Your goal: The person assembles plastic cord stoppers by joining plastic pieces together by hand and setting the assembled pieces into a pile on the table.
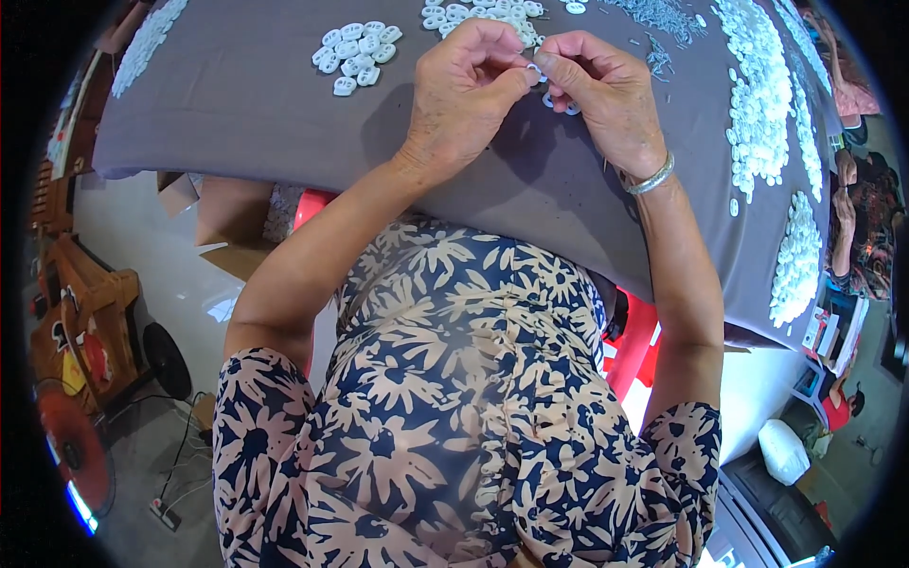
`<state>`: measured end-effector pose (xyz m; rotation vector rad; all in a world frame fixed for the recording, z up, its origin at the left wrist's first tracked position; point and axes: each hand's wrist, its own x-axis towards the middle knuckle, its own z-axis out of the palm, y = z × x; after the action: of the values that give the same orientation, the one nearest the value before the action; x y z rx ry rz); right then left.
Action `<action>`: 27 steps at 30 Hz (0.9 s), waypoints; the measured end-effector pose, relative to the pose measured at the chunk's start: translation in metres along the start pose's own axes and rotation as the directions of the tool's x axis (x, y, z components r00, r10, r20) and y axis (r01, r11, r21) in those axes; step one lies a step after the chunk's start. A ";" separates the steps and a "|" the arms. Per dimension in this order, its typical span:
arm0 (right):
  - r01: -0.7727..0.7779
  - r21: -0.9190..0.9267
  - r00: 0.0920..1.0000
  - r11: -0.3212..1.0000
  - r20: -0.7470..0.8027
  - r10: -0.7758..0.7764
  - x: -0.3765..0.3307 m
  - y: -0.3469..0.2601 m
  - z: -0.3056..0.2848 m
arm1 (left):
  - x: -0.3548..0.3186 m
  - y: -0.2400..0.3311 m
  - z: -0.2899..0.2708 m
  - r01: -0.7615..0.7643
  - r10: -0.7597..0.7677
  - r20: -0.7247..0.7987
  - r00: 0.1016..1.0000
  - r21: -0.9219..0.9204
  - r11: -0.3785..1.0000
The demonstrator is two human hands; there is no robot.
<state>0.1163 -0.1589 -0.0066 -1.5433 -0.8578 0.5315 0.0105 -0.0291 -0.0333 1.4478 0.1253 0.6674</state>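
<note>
Over the grey cloth, my left hand (459,99) and my right hand (614,102) meet at the fingertips. Between them, both pinch a small white plastic piece (537,72), mostly covered by the fingers. A bracelet circles my right wrist. Under the right fingers lie a few more small white plastic pieces (561,106), partly hidden. To the left of my left hand is a cluster of white oval pieces with holes (356,49). Behind my hands, a second group of white oval pieces (483,13) is partly covered by the left fingers.
Small grey metal pieces, spring-like (658,17), lie scattered at the far right. Long heaps of small white parts (757,104) run along the table's right side, with another heap (796,260) nearer. A cardboard box (232,210) stands below the left edge. Other people sit at right.
</note>
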 end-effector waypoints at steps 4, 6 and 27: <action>-0.026 -0.006 0.999 1.000 -0.038 0.026 -0.001 -0.003 0.006 | -0.002 0.000 0.000 -0.031 0.032 -0.006 0.999 0.022 0.999; -0.030 -0.001 0.999 1.000 -0.034 0.030 0.000 -0.001 0.009 | -0.001 -0.004 -0.002 -0.030 0.031 -0.025 0.999 0.011 0.999; -0.185 0.196 0.982 0.963 0.008 0.188 0.007 -0.010 -0.020 | 0.004 -0.004 -0.006 -0.011 0.006 0.052 0.999 0.105 0.994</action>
<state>0.1333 -0.1660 0.0078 -1.4514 -0.6343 0.7222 0.0127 -0.0219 -0.0368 1.5664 0.1160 0.6380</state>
